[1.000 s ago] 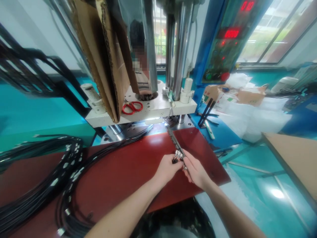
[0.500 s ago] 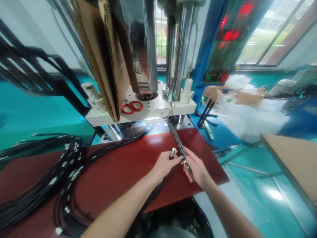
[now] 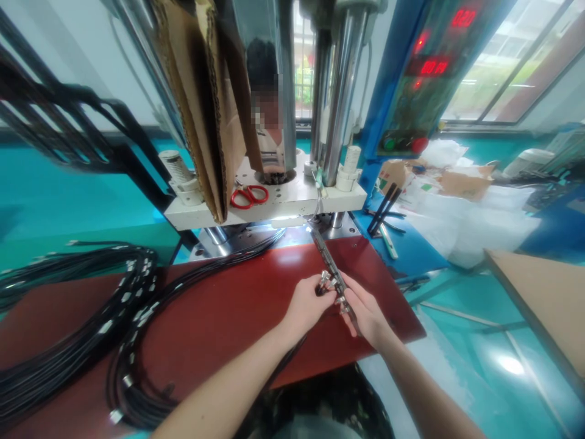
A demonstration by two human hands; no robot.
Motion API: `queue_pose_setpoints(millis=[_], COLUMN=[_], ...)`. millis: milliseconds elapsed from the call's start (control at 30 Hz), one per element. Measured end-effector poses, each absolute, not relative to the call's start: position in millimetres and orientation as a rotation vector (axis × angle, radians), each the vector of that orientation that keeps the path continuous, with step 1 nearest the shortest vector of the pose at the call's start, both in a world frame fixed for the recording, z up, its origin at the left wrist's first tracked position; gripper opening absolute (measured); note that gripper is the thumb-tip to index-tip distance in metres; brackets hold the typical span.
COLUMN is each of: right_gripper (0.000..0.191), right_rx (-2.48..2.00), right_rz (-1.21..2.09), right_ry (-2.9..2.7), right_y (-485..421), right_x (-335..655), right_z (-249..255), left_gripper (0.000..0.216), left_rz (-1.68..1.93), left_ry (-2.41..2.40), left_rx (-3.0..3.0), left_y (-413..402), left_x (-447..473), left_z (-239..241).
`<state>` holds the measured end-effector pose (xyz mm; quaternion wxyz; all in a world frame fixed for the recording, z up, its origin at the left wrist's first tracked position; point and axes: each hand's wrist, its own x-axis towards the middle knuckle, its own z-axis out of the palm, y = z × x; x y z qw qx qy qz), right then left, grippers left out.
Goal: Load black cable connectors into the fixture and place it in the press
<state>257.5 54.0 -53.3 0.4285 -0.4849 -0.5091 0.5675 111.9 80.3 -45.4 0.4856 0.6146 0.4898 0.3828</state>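
My right hand (image 3: 363, 312) is wrapped round the lower end of a long dark slotted bar (image 3: 325, 253). The bar slants up toward the press, its far end by the metal plate under the white platen. Closed beside it, my left hand (image 3: 307, 305) pinches black cables with silvery metal connectors (image 3: 325, 278) sticking up from the fingers. These connectors are right at the bar's left side; whether one sits in a slot is too small to tell. More small metal ends (image 3: 340, 300) show along the bar between both hands. The cables run down beneath my left forearm.
Bundles of black cables (image 3: 137, 317) lie on the left of the red-brown board (image 3: 219, 329). Red-handled scissors (image 3: 249, 196) and cardboard (image 3: 201, 110) rest on the press platen (image 3: 292, 204). Pliers (image 3: 393, 222) lie on the blue shelf (image 3: 418, 259), right.
My left hand has brought the connectors slightly closer to the bar. My right hand keeps its hold on the bar. The whole view has shifted a little.
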Motion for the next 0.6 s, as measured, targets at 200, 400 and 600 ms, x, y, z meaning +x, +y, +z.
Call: queue_pose_setpoints(millis=[200, 400, 600], right_gripper=[0.051, 0.049, 0.046], right_rx=[-1.269, -1.245, -1.234], right_rz=[1.400, 1.399, 1.384], right_ry=[-1.308, -1.360, -1.313], right_y=[53.1, 52.7, 53.0], right_x=[256.5, 257.4, 254.1], right_z=[-54.4, -56.1, -55.6], left_gripper=[0.009, 0.005, 0.014], left_rz=[0.902, 0.973, 0.974], left_ry=[1.294, 1.221, 0.922], left_rx=[1.589, 1.428, 1.223], left_y=[81.4, 81.7, 72.5], left_x=[119.4, 121.1, 111.2], left_z=[-46.1, -44.5, -18.9])
